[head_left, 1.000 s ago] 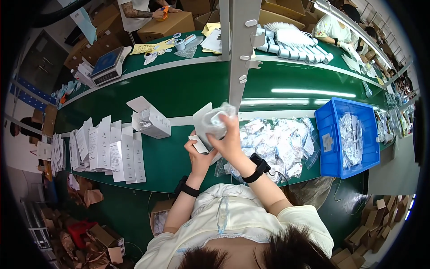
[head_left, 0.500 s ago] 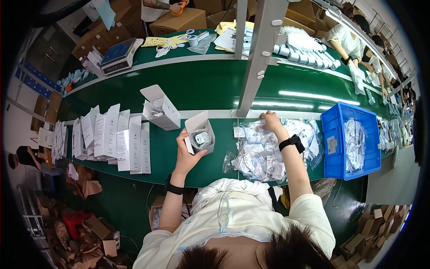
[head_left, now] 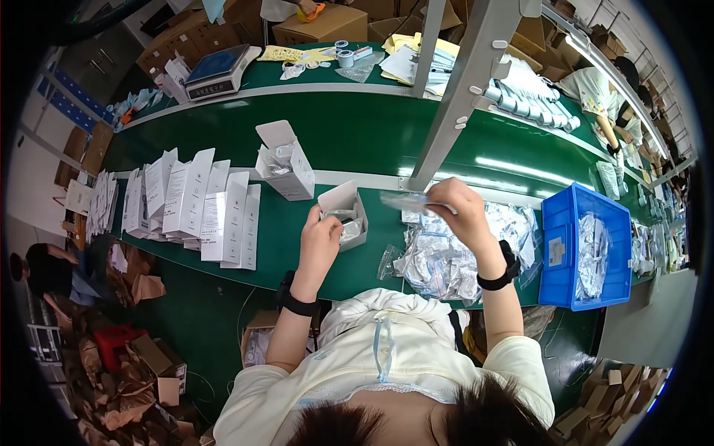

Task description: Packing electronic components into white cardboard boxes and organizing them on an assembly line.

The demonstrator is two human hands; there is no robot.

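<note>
Currently the right grip [head_left: 462,210] pinches a clear packet [head_left: 404,201] above a bagged pile [head_left: 439,260] — the left grip [head_left: 320,244], hold unclear, has an open white box [head_left: 360,235] beside it.

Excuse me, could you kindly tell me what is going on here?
The right hand holds a clear plastic packet over the green table. The left hand is at the near left edge of an open white carton with a wrapped item inside. Another filled, open carton stands beyond it, a pile of packets lies to the right, and a blue bin stands past that.
</note>
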